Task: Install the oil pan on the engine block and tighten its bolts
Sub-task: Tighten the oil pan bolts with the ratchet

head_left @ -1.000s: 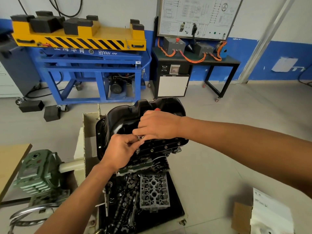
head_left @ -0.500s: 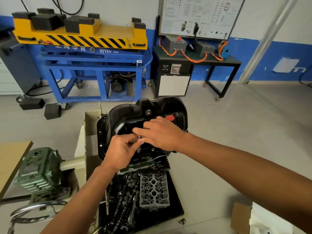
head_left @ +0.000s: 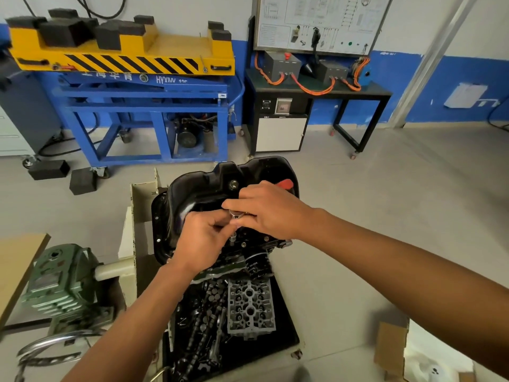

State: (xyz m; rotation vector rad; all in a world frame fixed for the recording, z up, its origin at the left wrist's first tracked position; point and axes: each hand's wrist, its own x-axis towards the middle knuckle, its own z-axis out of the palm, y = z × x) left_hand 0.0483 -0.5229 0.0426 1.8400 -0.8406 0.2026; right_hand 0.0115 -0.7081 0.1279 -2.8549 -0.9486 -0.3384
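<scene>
Left hand (head_left: 203,241) noted at centre frame, fingers curled, thumb and forefinger pinched on a small bright metal piece (head_left: 235,215); whether bolt or socket cannot be told. Right hand (head_left: 265,210) is brought against it from the right, fingers curled over the same piece, so it is held between the two.

Oil pan (head_left: 203,188), black, is seated on the engine block (head_left: 249,250), just behind and under the hands. Its long axis is laid roughly left to right across the frame. Near flange is run below the knuckles, with a bolt head (head_left: 266,239) seen on it toward the right.

A short upright metal stub (head_left: 233,238) is seen on that flange, straight below the held piece and apart from it. Coming move is judged a short straight drop onto it. Left hand is placed nearer the spot.
</scene>
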